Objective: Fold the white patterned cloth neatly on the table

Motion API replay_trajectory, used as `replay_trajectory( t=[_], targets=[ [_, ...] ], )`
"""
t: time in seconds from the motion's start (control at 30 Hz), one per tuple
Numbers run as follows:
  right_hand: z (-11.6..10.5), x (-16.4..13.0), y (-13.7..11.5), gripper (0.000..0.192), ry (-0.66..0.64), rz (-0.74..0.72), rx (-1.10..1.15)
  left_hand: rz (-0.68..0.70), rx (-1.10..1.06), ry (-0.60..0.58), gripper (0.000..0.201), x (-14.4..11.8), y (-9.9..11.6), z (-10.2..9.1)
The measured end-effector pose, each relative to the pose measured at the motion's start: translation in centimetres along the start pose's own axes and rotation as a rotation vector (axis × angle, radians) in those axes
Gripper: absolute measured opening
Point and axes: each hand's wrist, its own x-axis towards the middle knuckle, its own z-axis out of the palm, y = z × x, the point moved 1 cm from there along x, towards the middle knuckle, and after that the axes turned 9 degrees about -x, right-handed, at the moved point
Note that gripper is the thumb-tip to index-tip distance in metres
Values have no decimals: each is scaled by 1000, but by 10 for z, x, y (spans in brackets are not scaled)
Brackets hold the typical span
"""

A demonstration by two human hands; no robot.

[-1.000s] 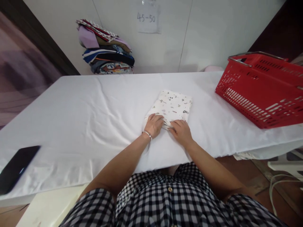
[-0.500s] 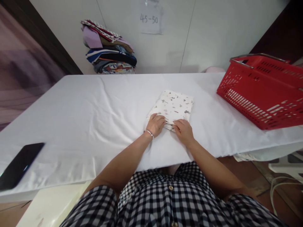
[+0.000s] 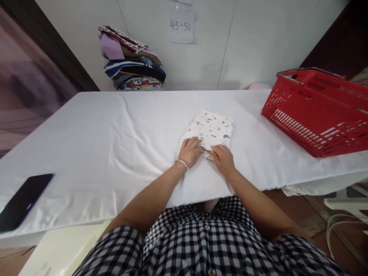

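Observation:
A folded white cloth with small printed figures (image 3: pixel 211 128) lies on the table's white cover (image 3: pixel 115 138), a little right of centre. Both hands rest side by side on its near edge. My left hand (image 3: pixel 190 151), with a thin bracelet at the wrist, has its fingers curled over the near left corner. My right hand (image 3: pixel 224 158) pinches the layered edge of the cloth just to the right of it. The near edge of the cloth is partly hidden under the fingers.
A red plastic basket (image 3: pixel 316 111) with metal handles stands at the table's right end. A pile of folded clothes (image 3: pixel 132 61) sits against the back wall under a paper note reading 45-50 (image 3: pixel 180 26). A black phone (image 3: pixel 21 201) lies at the near left.
Both hands have shifted slightly along the cloth's near edge and stay on it. The cloth has barely moved.

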Motion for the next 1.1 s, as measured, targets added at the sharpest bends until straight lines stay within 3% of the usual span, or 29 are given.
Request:
replay_trajectory(
  t=[0.17,0.57,0.8,1.1],
  targets=[
    [0,0,0,22,-5,-13,-9,3,20,-86,14,1,2,3],
    [3,-1,0,21,11,-24,-47,51,34,-82,21,5,6,4],
    [3,0,-3,22,-26,-64,-112,76,-11,-11,22,4,6,5],
    [1,0,-9,26,-65,-87,-166,-14,-151,79,18,5,5,2]
  ],
)
